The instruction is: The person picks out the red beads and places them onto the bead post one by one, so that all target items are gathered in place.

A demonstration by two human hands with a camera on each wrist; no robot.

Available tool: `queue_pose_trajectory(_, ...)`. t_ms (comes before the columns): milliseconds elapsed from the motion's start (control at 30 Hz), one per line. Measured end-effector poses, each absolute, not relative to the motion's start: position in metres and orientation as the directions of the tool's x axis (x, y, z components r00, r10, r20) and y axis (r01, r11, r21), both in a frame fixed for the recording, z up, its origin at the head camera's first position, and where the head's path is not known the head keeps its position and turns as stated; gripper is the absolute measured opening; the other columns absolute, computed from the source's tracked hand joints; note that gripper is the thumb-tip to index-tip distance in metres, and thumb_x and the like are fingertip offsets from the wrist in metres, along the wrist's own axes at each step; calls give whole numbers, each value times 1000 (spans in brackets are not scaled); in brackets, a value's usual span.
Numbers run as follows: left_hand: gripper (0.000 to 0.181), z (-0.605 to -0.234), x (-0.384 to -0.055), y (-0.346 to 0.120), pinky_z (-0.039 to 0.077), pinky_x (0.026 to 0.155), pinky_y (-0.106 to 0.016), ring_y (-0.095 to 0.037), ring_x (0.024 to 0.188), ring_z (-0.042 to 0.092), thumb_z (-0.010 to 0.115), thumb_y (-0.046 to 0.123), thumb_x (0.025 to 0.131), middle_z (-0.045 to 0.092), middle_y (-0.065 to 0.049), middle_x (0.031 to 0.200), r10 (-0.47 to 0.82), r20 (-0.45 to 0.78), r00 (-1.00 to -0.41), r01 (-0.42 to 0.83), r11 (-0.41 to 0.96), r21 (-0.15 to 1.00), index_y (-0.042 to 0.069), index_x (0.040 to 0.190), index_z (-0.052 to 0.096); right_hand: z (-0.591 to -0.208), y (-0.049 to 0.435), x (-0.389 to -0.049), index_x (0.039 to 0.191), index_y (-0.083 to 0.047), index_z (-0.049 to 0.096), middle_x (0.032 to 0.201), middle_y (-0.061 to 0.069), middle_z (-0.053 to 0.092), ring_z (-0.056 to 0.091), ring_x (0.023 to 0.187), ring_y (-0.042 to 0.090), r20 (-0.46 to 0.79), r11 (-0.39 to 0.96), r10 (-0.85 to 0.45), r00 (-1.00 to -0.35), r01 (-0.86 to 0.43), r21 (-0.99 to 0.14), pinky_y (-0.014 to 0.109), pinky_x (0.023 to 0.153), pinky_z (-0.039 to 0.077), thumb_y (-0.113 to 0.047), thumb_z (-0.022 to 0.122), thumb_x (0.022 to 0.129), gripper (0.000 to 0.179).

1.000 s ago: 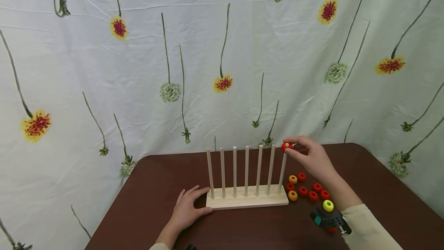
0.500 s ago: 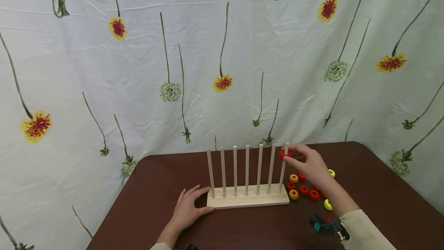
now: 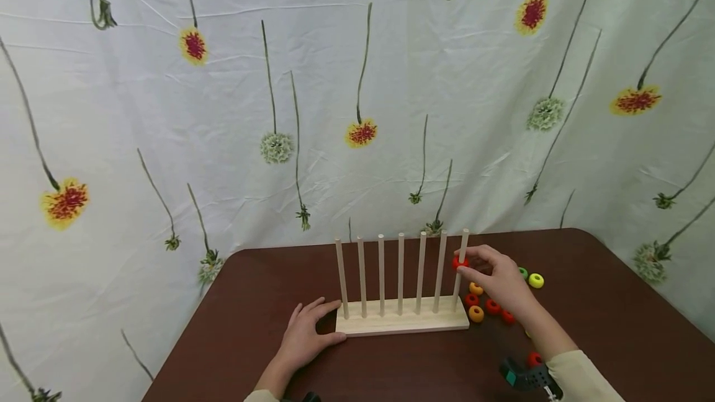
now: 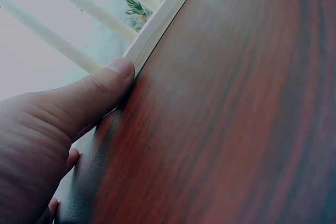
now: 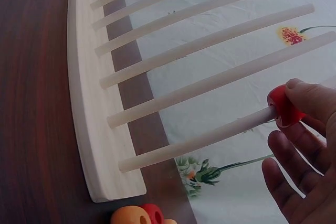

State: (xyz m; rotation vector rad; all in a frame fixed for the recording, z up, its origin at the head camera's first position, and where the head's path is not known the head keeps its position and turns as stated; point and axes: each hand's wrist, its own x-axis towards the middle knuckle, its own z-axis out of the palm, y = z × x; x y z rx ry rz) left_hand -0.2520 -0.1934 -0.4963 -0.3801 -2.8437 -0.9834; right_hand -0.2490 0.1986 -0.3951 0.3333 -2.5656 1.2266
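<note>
- One glossy red, rounded bead with a bored hole (image 5: 286, 109) is circling the 3 o'clock end peg (image 3: 464, 242), slightly above mid-height.
- The right hand (image 3: 501, 279), reaching in from 4 o'clock, is pinching that bead between thumb and forefinger; the other fingers are curving loosely away.
- The left hand (image 3: 304, 337), at 9 o'clock, is spreading wide across the base's end and gripping it, thumb along the near edge, forefinger at the far corner.
- The pale, smooth, rectangular wooden base (image 3: 402, 326) is carrying seven slim, round wooden pegs, counting the end one, in a single row.
- Toward 3 o'clock, two loose orange beads (image 3: 476, 314) and four loose red beads (image 3: 493, 307) are showing, one red lying near the dark wrist strap (image 3: 524, 376).
- Toward 2 o'clock, one partly hidden green bead (image 3: 523, 273) and one yellow bead (image 3: 536, 280) are lying just apart; a second yellow sliver is peeking past the forearm.
- Dark red-brown, wood-grained tabletop (image 3: 402, 368) is supporting everything; wrinkled white flower-printed cloth (image 3: 223, 98) is hanging at 12 o'clock.
</note>
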Motion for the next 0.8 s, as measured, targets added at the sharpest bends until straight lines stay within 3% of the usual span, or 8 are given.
queue_pose_trajectory(300, 65, -495, -250, -193, 17, 120, -68, -37, 139, 48, 86, 40, 75, 64, -10, 136, 201, 196, -960, 279, 754, 594, 19, 133, 66, -409, 198, -248, 121, -10, 69, 110, 10, 70, 66, 87, 18, 318, 583, -97, -943, -313, -750, 22, 67, 56, -22, 73, 92, 32)
queue_pose_trajectory(800, 65, -493, -250, -192, 17, 120, -69, -37, 139, 48, 86, 41, 75, 64, -10, 137, 208, 191, -959, 282, 754, 594, 19, 133, 66, -441, 197, -252, 117, -10, 71, 115, 12, 70, 65, 96, 23, 253, 618, -111, -961, -266, -739, 22, 70, 57, -19, 76, 90, 29)
